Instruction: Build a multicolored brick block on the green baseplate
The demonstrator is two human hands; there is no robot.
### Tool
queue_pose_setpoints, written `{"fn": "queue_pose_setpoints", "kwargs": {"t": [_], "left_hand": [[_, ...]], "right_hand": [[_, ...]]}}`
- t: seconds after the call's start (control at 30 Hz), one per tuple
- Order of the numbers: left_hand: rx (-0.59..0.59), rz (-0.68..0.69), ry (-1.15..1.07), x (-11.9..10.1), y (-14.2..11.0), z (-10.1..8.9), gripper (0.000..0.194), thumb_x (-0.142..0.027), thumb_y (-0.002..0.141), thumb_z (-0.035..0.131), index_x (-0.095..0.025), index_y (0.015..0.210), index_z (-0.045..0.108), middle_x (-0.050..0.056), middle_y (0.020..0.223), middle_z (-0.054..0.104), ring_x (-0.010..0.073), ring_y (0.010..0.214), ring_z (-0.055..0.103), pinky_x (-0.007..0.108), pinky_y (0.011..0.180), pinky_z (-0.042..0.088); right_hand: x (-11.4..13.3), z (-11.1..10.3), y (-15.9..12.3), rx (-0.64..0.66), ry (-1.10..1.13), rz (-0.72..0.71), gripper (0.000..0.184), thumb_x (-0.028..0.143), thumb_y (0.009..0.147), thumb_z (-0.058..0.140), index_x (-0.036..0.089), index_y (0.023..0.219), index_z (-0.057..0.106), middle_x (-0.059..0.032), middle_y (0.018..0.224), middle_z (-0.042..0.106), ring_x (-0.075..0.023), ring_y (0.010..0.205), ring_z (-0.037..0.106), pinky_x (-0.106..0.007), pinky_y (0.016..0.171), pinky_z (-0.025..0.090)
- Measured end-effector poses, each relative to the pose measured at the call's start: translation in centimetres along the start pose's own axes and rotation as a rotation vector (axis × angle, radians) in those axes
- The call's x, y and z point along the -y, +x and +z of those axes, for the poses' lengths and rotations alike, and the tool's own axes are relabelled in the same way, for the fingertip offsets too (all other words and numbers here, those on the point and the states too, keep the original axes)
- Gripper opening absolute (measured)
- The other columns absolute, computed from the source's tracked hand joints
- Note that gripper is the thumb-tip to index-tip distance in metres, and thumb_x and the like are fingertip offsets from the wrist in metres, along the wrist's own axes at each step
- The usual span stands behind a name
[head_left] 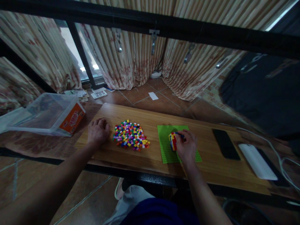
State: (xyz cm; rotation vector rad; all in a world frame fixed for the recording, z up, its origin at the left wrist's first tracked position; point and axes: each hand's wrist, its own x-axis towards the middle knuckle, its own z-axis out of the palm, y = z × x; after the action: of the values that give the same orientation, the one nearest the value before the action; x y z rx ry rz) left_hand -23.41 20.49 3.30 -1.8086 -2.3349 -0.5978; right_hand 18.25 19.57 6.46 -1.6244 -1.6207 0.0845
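my right hand (187,144) bends around the block (172,141) over the green board (165,155), fingers drawn in on its right side. my left hand (98,131) rests half-curled beside the brick pile (130,136), holding nothing visible. i judge the block light, stiff; grasp low, opposite sides.

A deep blue top (160,214), pale legwear (133,200) (trousers or shorts, hard to tell), bare forearms (203,190).
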Motion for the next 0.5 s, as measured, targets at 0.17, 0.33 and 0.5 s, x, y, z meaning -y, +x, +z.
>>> {"fn": "queue_pose_setpoints", "kwargs": {"t": [0.17, 0.33, 0.5], "left_hand": [[-0.004, -0.016, -0.025, -0.1, -0.1, -0.2, 0.039, -0.038, 0.088, 0.047, -0.017, 0.114, 0.065, 0.017, 0.126, 0.065, 0.0354, 0.120, 0.056, 0.051, 0.107, 0.040], [0.000, -0.006, -0.008, -0.1, -0.1, -0.2, 0.039, -0.039, 0.089, 0.045, -0.017, 0.114, 0.065, 0.016, 0.126, 0.066, 0.0339, 0.119, 0.056, 0.049, 0.107, 0.040], [0.001, -0.017, -0.009, -0.1, -0.1, -0.1, 0.039, -0.038, 0.088, 0.048, -0.017, 0.115, 0.065, 0.015, 0.127, 0.065, 0.0340, 0.120, 0.056, 0.049, 0.109, 0.039]], "right_hand": [[0.2, 0.6, 0.6, 0.012, -0.049, 0.023, 0.037, 0.042, 0.092, 0.051, 0.013, 0.100, 0.072, -0.0198, 0.112, 0.068, -0.0321, 0.110, 0.058, -0.052, 0.100, 0.041], [0.0, 1.1, 0.8, -0.012, -0.061, 0.061, 0.034, 0.040, 0.089, 0.052, 0.016, 0.098, 0.072, -0.0180, 0.111, 0.068, -0.0320, 0.112, 0.058, -0.053, 0.101, 0.040], [-0.1, 1.0, 0.7, -0.003, -0.060, 0.070, 0.032, 0.040, 0.088, 0.053, 0.016, 0.097, 0.073, -0.0182, 0.113, 0.067, -0.0311, 0.111, 0.058, -0.051, 0.101, 0.040]]}}
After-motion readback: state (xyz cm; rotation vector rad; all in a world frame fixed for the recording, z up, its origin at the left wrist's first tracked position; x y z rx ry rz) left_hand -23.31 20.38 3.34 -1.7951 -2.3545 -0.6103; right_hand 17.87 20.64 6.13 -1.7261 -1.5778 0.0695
